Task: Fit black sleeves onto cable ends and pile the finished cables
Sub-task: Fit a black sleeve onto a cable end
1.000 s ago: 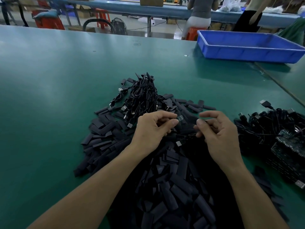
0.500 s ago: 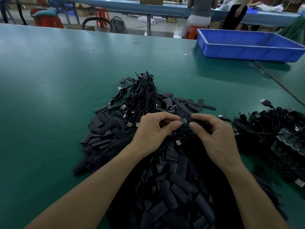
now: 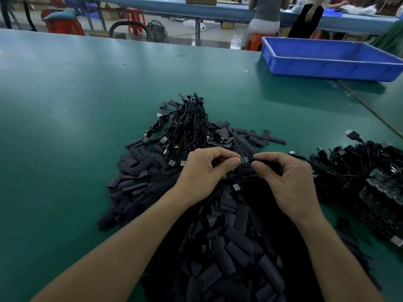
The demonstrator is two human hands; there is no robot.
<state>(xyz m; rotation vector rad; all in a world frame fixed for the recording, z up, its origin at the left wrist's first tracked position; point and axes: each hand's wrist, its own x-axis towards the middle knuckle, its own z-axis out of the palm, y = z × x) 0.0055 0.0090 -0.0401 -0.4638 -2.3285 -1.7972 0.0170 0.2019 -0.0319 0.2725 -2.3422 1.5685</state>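
The left hand (image 3: 205, 171) pinched the cable's small board end (image 3: 244, 160); the right hand (image 3: 290, 177) pinched a black sleeve (image 3: 261, 158) against it, both above the loose sleeve heap (image 3: 229, 247). A skewed sleeve mouth would likely snag the board's corners. Finished cables (image 3: 189, 127) lay beyond the heap.

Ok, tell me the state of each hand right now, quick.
Left hand: closed, pinching the small board at a cable end.
Right hand: closed, pinching a black sleeve at that board.
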